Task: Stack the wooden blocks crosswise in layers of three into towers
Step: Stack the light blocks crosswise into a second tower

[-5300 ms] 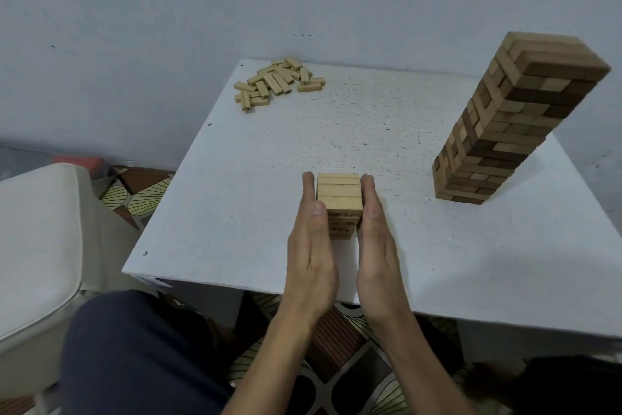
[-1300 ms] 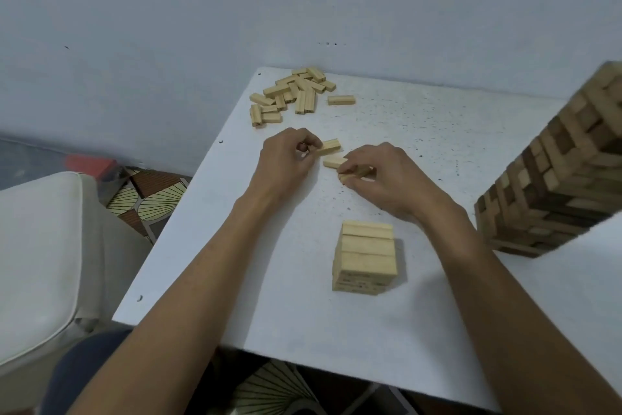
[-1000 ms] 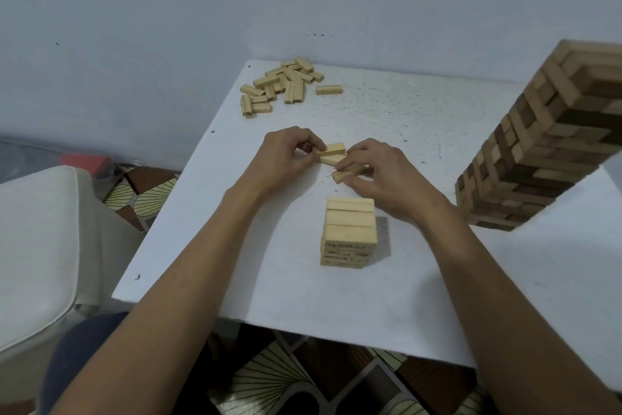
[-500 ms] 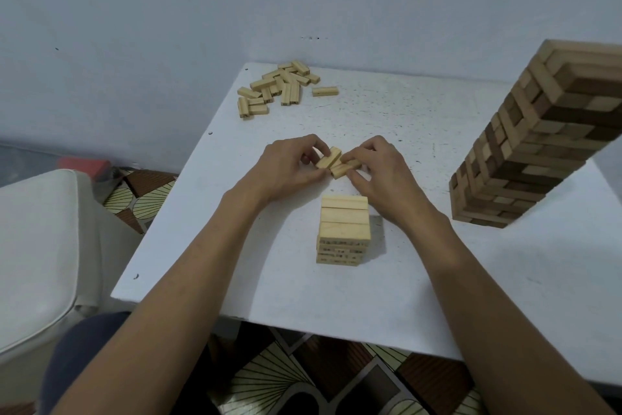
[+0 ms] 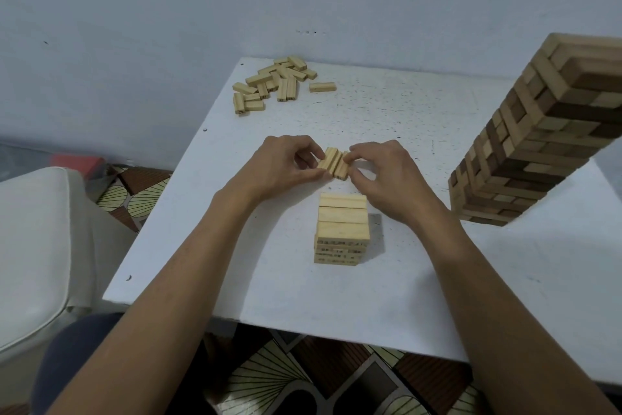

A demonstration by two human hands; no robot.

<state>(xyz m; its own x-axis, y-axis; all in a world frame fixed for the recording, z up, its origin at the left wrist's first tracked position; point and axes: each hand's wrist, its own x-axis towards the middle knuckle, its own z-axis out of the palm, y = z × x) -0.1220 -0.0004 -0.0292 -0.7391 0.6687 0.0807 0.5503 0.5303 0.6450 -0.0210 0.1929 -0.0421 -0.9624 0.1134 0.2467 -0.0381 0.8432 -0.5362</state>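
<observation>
A short tower of pale wooden blocks point(image 5: 342, 229) stands near the middle of the white table point(image 5: 420, 296), its top layer of three lying crosswise. Just behind it, my left hand point(image 5: 286, 165) and my right hand point(image 5: 383, 172) pinch a small bunch of pale blocks point(image 5: 334, 164) between them, side by side, from the left and the right. How many blocks are in the bunch is partly hidden by my fingers. A pile of loose pale blocks point(image 5: 272, 84) lies at the table's far left corner, with one single block point(image 5: 322, 87) beside it.
A tall tower of mixed light and dark blocks point(image 5: 531, 142) stands at the table's right side. A white cushioned seat point(image 5: 37, 246) is to the left of the table. A grey-blue wall runs behind; patterned floor shows below the front edge.
After squaring the short tower, my hands reached behind it. Over the last second they pushed loose, skewed blocks together into a tight side-by-side bunch.
</observation>
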